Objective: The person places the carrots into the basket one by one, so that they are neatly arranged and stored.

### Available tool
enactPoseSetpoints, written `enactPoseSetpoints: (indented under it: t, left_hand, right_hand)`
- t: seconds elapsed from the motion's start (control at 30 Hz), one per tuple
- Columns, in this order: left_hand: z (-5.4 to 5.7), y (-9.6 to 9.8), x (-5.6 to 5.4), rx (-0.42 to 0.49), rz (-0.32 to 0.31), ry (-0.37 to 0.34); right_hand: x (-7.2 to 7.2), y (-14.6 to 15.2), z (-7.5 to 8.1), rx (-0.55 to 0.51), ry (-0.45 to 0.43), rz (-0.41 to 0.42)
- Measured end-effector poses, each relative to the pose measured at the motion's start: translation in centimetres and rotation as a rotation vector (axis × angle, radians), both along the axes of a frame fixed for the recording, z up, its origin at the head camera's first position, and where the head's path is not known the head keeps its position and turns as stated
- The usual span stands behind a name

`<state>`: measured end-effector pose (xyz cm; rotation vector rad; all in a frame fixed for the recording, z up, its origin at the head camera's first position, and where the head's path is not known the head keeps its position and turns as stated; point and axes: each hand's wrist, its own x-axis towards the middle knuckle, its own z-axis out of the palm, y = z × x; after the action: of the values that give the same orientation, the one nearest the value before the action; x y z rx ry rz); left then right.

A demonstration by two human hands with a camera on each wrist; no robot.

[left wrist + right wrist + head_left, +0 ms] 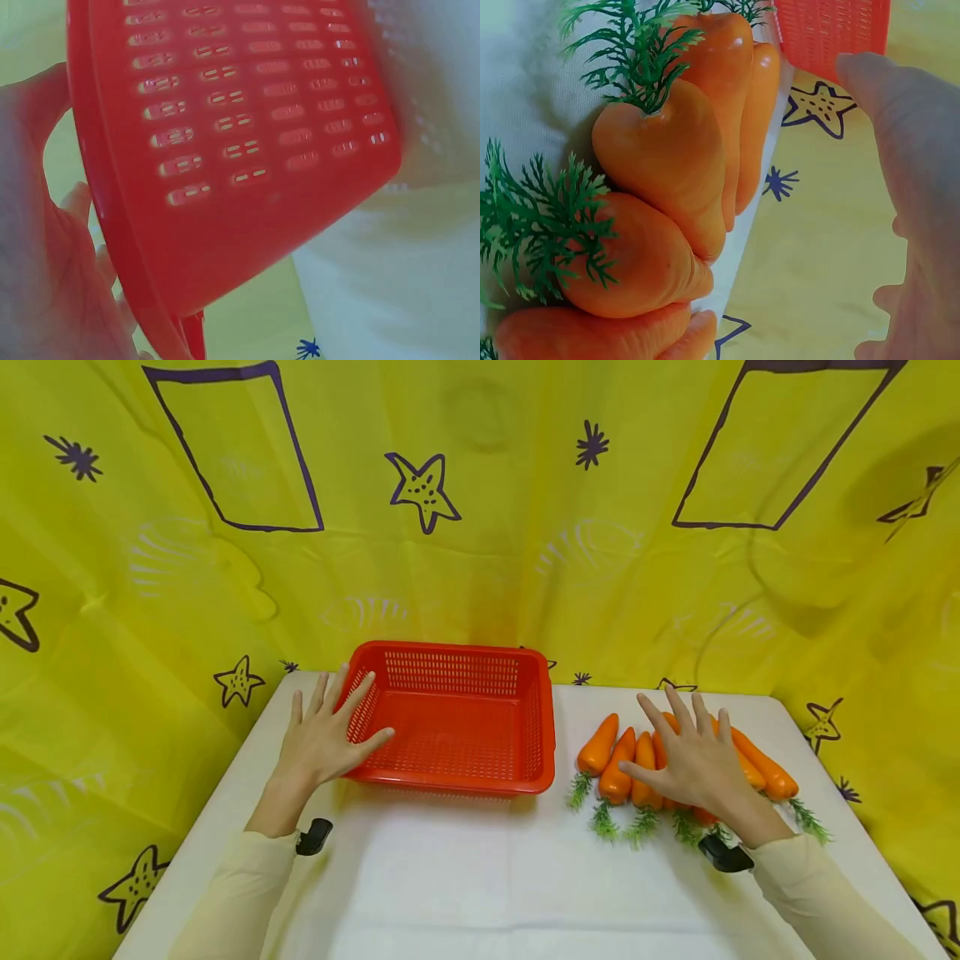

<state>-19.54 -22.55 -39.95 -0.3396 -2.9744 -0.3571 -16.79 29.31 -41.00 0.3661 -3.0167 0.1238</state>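
Observation:
My left hand (321,739) is spread with straight fingers over the left rim of a red plastic basket (450,781). In the left wrist view the slotted basket wall (225,247) fills the middle, and the hand (52,247) is beside its rim; contact is hard to tell. Over a row of orange carrots (597,746) with green leafy tops, my right hand (697,764) is spread and holds nothing. It hides part of several carrots. The right wrist view shows carrots (660,146) lying side by side, with the right hand (922,187) apart from them.
A white table (450,877) carries the basket and carrots. Yellow cloth (495,577) printed with purple stars and shapes stands behind and at both sides of it. Each wrist bears a small black device (314,837).

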Motion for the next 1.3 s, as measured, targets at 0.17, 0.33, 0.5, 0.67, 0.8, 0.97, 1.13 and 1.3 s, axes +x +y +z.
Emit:
enactPoseSetpoints:
  t: [0.17, 0.33, 0.5, 0.67, 0.8, 0.97, 1.13, 1.3]
  left_hand:
    - [0.3, -0.7, -0.3, 0.031, -0.009, -0.012]
    - [0.6, -1.7, -0.6, 0.081, -0.028, -0.069]
    - [0.5, -3.0, -1.2, 0.198, -0.075, -0.115]
    - [-0.2, -4.0, -1.7, 0.378, -0.151, -0.181]
    - [-0.7, -4.6, -2.0, 0.459, -0.159, -0.213]
    - [-1.2, -5.1, -2.1, 0.512, -0.149, -0.23]
    - [-1.4, -5.6, -2.3, 0.56, -0.161, -0.237]
    - [-1.7, -6.2, -2.7, 0.653, -0.214, -0.251]
  right_hand:
    - [-0.3, 0.2, 0.2, -0.001, 0.016, 0.021]
    - [-0.4, 1.0, 0.5, 0.004, 0.058, 0.047]
    - [-0.6, 2.0, 0.6, -0.003, 0.068, 0.048]
    - [-0.8, 3.1, 0.8, 0.002, 0.057, 0.026]
    - [-1.0, 4.0, 0.9, 0.016, 0.056, 0.024]
    - [-1.0, 5.1, 0.9, 0.008, 0.047, 0.013]
    - [-1.3, 6.5, 0.8, -0.032, 0.036, 0.007]
    - [-2.0, 8.6, 1.2, -0.121, -0.053, -0.001]
